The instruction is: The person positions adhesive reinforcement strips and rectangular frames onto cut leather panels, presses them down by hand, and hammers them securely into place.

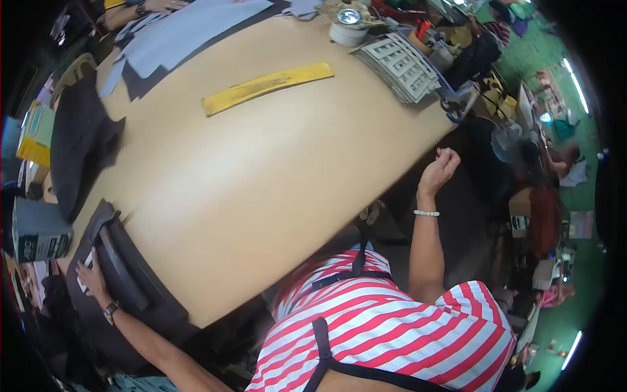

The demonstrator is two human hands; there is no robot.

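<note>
My left hand [93, 276] lies with its fingers spread on dark leather-like material [153, 287] at the table's left edge. A small white piece [83, 269] shows beside its fingers. Folded dark strips lie on the same material, just right of the hand. Off the table's right edge, my right hand [445, 166] is raised with its fingers curled closed; whether anything is inside them is hidden. A curved yellow strip [268, 87] rests on the far half of the wooden table [261, 189], away from both hands.
Grey sheets [189, 36] lie at the far edge, near another person's hand [163, 5]. A stack of printed cards [400, 68], a white tape roll [346, 34] and blue-handled scissors [452, 110] are at the far right corner. A grey box [42, 228] stands left.
</note>
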